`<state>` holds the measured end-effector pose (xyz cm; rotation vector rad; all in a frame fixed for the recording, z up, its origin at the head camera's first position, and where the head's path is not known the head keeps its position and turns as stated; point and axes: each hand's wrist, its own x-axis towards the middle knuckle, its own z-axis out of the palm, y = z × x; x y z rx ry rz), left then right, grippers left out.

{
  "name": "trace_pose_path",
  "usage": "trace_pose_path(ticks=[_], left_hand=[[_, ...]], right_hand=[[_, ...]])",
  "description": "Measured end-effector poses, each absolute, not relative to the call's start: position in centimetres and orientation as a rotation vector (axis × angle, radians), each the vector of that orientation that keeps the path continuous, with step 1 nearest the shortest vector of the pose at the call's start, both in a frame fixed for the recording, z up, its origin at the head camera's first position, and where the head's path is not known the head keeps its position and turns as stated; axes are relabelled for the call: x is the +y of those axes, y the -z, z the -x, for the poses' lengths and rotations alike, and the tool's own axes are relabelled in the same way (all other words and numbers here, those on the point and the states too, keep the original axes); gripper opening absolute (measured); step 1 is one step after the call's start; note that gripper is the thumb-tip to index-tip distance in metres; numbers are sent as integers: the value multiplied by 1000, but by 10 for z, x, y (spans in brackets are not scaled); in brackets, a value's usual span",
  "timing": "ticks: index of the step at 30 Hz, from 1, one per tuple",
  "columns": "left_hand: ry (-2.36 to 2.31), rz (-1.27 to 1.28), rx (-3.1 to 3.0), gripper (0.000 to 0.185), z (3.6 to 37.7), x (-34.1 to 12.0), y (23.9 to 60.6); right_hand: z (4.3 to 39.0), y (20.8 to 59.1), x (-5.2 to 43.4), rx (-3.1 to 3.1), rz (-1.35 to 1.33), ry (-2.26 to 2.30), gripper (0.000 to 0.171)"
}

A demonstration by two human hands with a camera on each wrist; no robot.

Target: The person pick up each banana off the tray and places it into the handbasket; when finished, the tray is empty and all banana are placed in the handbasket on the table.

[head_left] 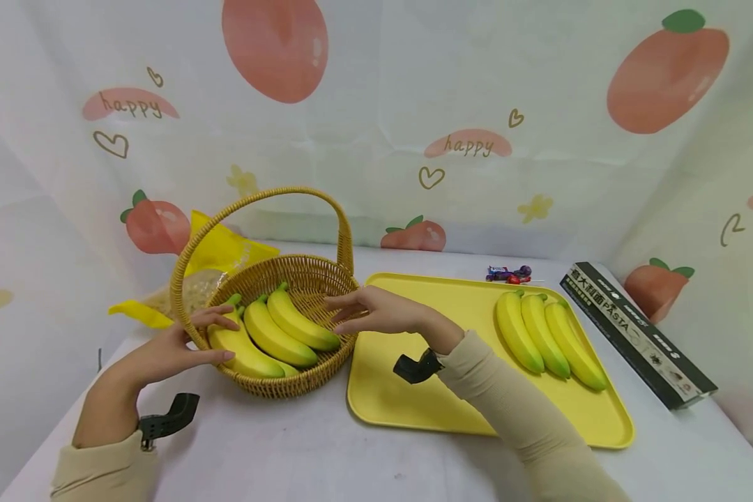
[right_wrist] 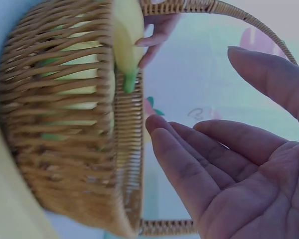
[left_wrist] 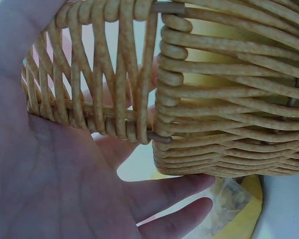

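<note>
A wicker basket (head_left: 301, 279) with a tall handle stands left of centre and holds three yellow bananas (head_left: 276, 335). My left hand (head_left: 224, 337) lies against the basket's left side, its straight fingers (left_wrist: 189, 191) reaching along the wall and over the nearest banana. My right hand (head_left: 341, 314) hovers at the basket's right rim, palm toward the wall. Its fingers (right_wrist: 189, 149) are straight and a little apart from the weave (right_wrist: 55, 124). Neither hand holds anything.
A yellow tray (head_left: 452, 411) lies right of the basket with three more bananas (head_left: 546, 335) on its right half. A dark pasta box (head_left: 640, 335) lies beyond the tray. Small wrapped sweets (head_left: 508, 274) sit at the back, and a yellow bag (head_left: 219, 254) behind the basket.
</note>
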<state>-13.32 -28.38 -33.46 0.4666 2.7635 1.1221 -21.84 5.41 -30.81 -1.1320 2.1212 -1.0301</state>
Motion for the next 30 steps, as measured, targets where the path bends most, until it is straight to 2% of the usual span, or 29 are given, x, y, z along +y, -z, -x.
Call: trace_pose_path(ticks=[18,30], left_hand=[[-1114,-465,2756,39,134,-286,337],[-1126,-489,2742,39,135,-287,338]], right_hand=[[203,342,137,2157,965,1234,59],[188,361,194,2243,754,1436,59]])
